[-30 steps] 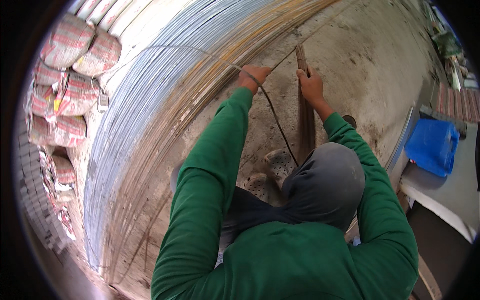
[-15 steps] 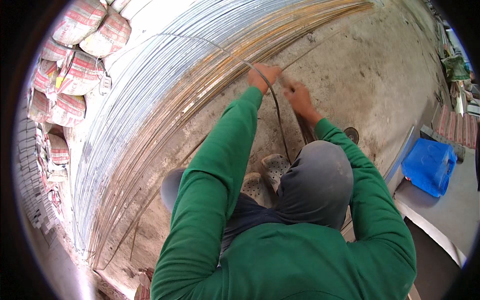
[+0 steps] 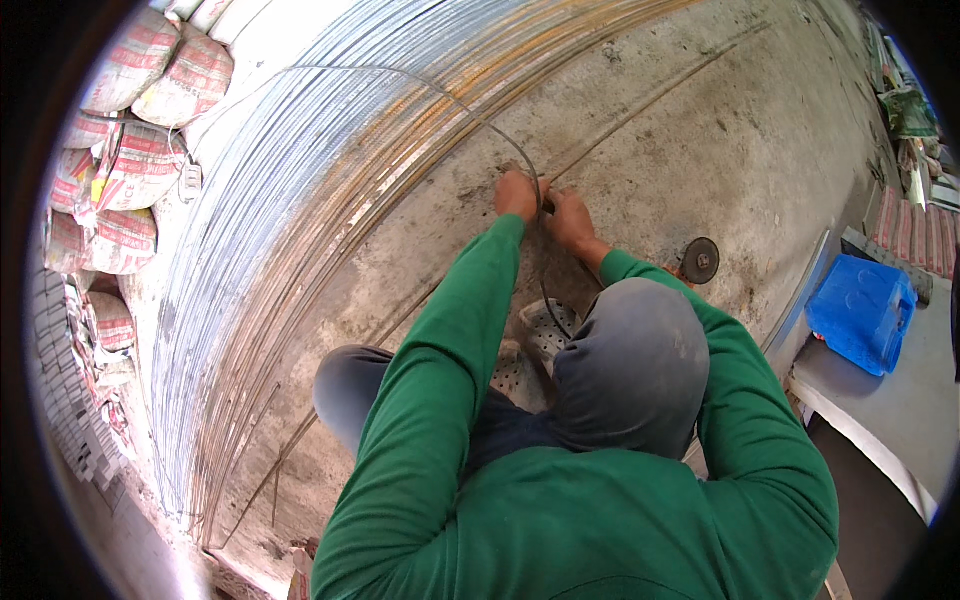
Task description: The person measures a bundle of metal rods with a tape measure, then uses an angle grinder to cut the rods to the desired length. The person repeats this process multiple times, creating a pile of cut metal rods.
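I crouch on a concrete floor (image 3: 700,130) in green sleeves and a grey hood. My left hand (image 3: 517,192) and my right hand (image 3: 568,216) are close together just above the floor, both closed around a thin dark steel wire (image 3: 440,92). The wire arcs up and to the left from my hands, and its other end runs back toward my feet. A long rusty rod (image 3: 650,105) lies on the floor and leads from my hands toward the upper right.
A big bundle of long steel rods (image 3: 300,200) curves along the left. Stacked sacks (image 3: 130,170) lie beyond it. A round cutting disc (image 3: 700,260) lies right of my right arm. A blue plastic case (image 3: 860,312) sits on a ledge at the right. Perforated shoes (image 3: 545,340) are below my hands.
My hands have come closer together and lower toward the floor. The right hand has left the upright rusty bar, and the wire now bows in a wide loop to the left.
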Tool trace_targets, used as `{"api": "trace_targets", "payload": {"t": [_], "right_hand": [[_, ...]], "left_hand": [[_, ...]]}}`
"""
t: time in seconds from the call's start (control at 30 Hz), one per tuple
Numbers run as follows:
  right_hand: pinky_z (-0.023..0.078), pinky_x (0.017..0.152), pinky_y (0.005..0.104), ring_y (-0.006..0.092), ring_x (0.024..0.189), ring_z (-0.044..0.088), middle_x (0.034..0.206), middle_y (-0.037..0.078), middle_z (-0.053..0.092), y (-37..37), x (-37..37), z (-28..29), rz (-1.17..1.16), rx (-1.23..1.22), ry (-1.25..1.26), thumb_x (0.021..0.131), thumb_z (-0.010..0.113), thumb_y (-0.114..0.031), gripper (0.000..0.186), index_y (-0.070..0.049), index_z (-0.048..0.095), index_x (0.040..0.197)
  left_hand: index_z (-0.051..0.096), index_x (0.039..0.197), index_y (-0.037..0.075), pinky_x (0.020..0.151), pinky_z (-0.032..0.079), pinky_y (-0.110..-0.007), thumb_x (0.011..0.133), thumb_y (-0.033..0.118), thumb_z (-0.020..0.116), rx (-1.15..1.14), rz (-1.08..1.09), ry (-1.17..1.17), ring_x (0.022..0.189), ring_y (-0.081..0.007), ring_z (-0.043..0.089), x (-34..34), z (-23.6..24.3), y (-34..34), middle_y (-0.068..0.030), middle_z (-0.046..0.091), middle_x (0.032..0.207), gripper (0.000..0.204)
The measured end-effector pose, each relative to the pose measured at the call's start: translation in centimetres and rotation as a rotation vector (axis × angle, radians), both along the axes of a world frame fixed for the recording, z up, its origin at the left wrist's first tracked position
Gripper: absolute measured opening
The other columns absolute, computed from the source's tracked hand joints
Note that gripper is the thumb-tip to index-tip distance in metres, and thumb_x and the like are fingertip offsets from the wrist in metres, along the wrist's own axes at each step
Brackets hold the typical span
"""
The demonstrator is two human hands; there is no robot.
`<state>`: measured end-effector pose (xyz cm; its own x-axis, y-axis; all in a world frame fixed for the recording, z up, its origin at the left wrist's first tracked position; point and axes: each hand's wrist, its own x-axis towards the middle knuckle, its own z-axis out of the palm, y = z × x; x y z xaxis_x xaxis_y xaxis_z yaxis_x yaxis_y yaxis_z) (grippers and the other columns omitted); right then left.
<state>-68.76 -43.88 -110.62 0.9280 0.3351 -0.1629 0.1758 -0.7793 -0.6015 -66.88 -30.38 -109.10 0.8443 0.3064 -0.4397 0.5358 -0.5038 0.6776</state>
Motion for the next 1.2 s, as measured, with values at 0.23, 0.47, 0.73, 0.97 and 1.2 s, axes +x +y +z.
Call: {"api": "trace_targets", "payload": {"t": [0.23,0.47,0.73,0.97,1.2], "right_hand": [[0.047,0.082,0.0473,0.0421,0.095,0.057,0.107,0.023,0.058,1.1,-1.7,-0.2,0.094,0.077,0.076,0.077,0.07,-0.016,0.032,0.0,0.064,0.105],[0.043,0.079,0.0526,0.0448,0.095,0.054,0.104,0.028,0.055,0.8,-2.9,-2.4,0.019,0.107,-0.024,0.083,0.063,-0.017,0.028,0.003,0.058,0.101],[0.043,0.083,0.051,0.0456,0.098,0.053,0.105,0.025,0.056,0.8,-3.0,-1.7,0.009,0.09,0.002,0.082,0.068,-0.022,0.04,0.001,0.055,0.112],[0.043,0.083,0.0518,0.0443,0.098,0.052,0.106,0.025,0.053,0.3,-3.3,-1.7,0.037,0.008,-0.03,0.08,0.07,-0.022,0.037,0.002,0.056,0.103],[0.043,0.092,0.0481,0.0423,0.106,0.05,0.113,0.025,0.051,0.4,-3.2,-0.1,0.113,0.009,0.006,0.079,0.07,-0.025,0.054,0.0,0.052,0.123]], "left_hand": [[0.068,0.081,-0.007,0.073,0.051,-0.05,0.077,0.039,0.072,0.134,-0.106,-0.084,0.081,-0.0423,0.066,0.1,0.6,0.9,-0.0264,0.066,0.081,0.046],[0.069,0.086,-0.001,0.077,0.052,-0.048,0.076,0.043,0.075,0.213,-0.152,-0.049,0.086,-0.0394,0.065,0.4,-0.8,0.3,-0.0223,0.068,0.09,0.046],[0.07,0.091,0.001,0.08,0.048,-0.048,0.081,0.048,0.067,0.413,-0.274,-0.04,0.094,-0.0377,0.062,-0.2,-1.8,-0.5,-0.0202,0.067,0.094,0.048],[0.072,0.09,0.005,0.081,0.047,-0.047,0.082,0.043,0.067,0.36,-0.27,-0.06,0.096,-0.0361,0.061,-0.7,-1.7,-0.2,-0.0161,0.067,0.095,0.039],[0.072,0.093,0.006,0.085,0.048,-0.044,0.085,0.032,0.063,0.112,0.139,-0.317,0.094,-0.0346,0.062,-2.8,-2.5,2.4,-0.0168,0.067,0.097,0.029]]}}
